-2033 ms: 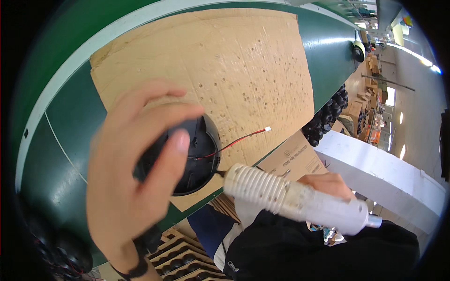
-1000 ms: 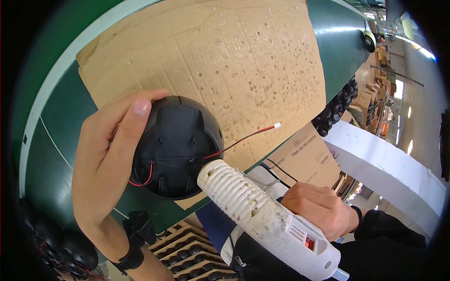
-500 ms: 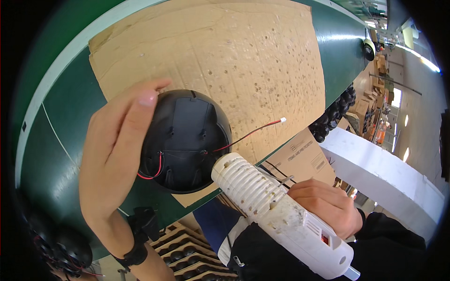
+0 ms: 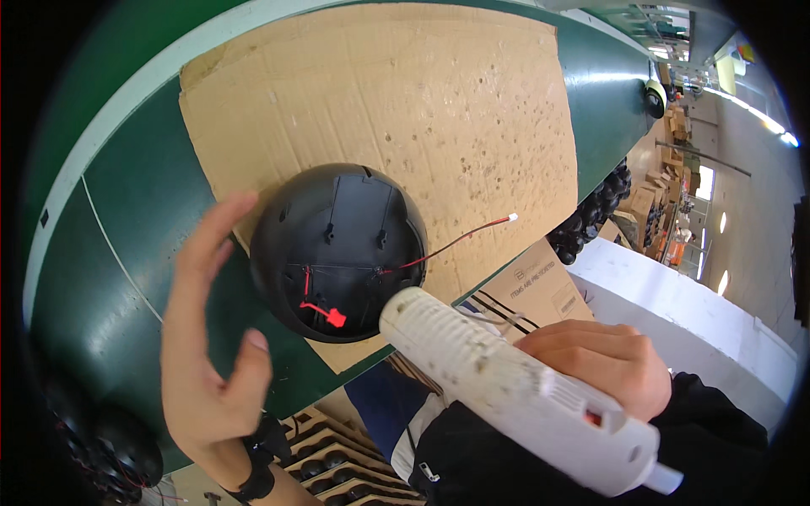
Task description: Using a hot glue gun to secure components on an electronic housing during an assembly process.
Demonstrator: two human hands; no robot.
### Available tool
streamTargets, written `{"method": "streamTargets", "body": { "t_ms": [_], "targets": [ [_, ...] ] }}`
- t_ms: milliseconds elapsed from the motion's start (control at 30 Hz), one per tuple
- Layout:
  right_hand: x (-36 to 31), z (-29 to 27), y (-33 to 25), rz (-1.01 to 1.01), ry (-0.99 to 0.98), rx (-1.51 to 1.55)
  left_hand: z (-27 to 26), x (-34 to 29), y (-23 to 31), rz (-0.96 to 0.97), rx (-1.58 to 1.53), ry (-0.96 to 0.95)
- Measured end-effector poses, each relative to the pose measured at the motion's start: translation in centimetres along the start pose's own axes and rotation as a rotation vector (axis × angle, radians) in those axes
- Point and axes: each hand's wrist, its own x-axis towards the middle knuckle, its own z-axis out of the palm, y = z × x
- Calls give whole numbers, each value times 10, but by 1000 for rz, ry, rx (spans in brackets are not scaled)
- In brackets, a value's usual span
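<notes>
Head view: glue gun (image 4: 519, 390) slants diagonally, nose (image 4: 407, 315) up-left.

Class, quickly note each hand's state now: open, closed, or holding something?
Left hand: open, holding nothing, beside the black shell.
Right hand: closed, holding the white glue gun.

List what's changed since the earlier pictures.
The left hand has spread open, its thumb moving off the black dome shell, downward in the picture. The red wire, which had hung over the shell's left edge, now lies on it with its red plug. Unchanged: the right hand holds the white glue gun beside the shell; the red-and-black wire extends over the cardboard sheet.
</notes>
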Motion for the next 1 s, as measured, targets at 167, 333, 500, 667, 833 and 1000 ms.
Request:
{"method": "streamTargets", "body": {
  "t_ms": [167,333,500,667,833,1000],
  "targets": [
    [-34,-6,14,60,108,120,25,-3,10,6,207,-78],
    [-63,13,44,220,466,671,42,-10,8,25,251,92],
    [-53,52,57,93,609,1115,70,15,24,-50,274,297],
    [-42,64,49,158,528,1129,23,12,21,9,256,264],
    [-42,82,48,188,415,1353,-189,7,-59,103,778,1190],
    [-44,78,40,256,355,1228,-340,2,-106,-387,923,1581]
  ]
}}
